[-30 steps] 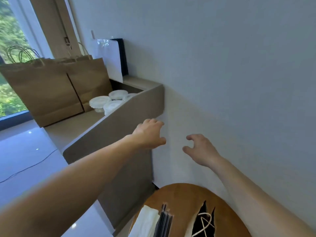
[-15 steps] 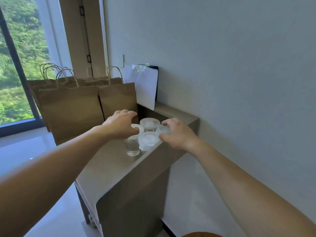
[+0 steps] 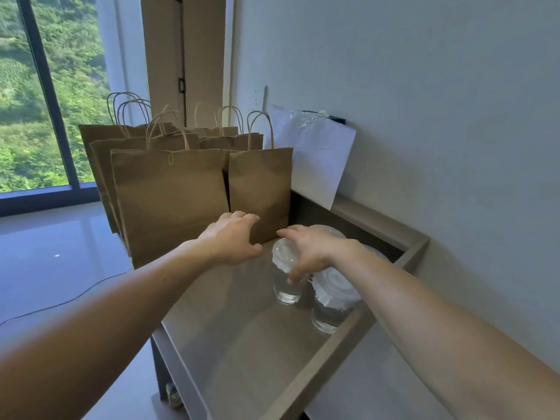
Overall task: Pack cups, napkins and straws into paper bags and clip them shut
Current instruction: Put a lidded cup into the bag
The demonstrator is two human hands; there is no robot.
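Note:
Several clear lidded cups stand on a grey cart (image 3: pixel 333 356). My right hand (image 3: pixel 312 250) reaches down over the left cup (image 3: pixel 286 286), fingers curled over its white lid and thumb on its near side. A second cup (image 3: pixel 331 304) stands just right of it, and two more lids (image 3: pixel 331 230) show behind my hand. My left hand (image 3: pixel 233 237) hovers with spread fingers in front of the brown paper bags (image 3: pixel 169 201), holding nothing. Whether it touches a bag I cannot tell. No napkins, straws or clips are in view.
Several brown handled bags stand in rows at the cart's far end, one (image 3: pixel 260 189) right behind my hands. A white paper bag (image 3: pixel 315 159) leans on the wall. The cart has a raised rim on the right, a glossy floor and a window on the left.
My left hand has left the cups and shifted toward the bags. My right hand has moved from the right-hand lid onto the left cup. The view has drawn closer to the cart.

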